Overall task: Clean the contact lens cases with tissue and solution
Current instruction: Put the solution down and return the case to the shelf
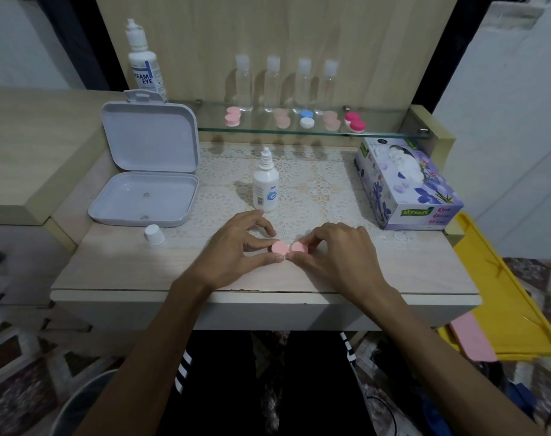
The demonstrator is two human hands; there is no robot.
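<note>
One pink contact lens case [288, 247] with two round caps lies on the desk [117, 272], in front of the small solution bottle [265, 184]. The left hand [236, 247] pinches the left cap between thumb and forefinger. The right hand [337, 250] pinches the right cap in the same way, so both hands are closed on this one case.

The small solution bottle stands upright without its cap; one white cap [154, 235] lies on the desk to the left of it, nearer to the person. Also left of the bottle there is one white box [145, 171], with its lid open and standing up; inside I see only two small marks. To the right of the bottle lies one tissue box [406, 184], and white tissue comes out of its top.

Behind the bottle there is a glass shelf [381, 129]. On it I count five more lens cases: three pink ones, one blue and white [306, 118], one dark pink [355, 121]. Behind them stand four clear bottles [286, 83] with white caps. One large solution bottle [143, 61] stands behind the white box.
</note>
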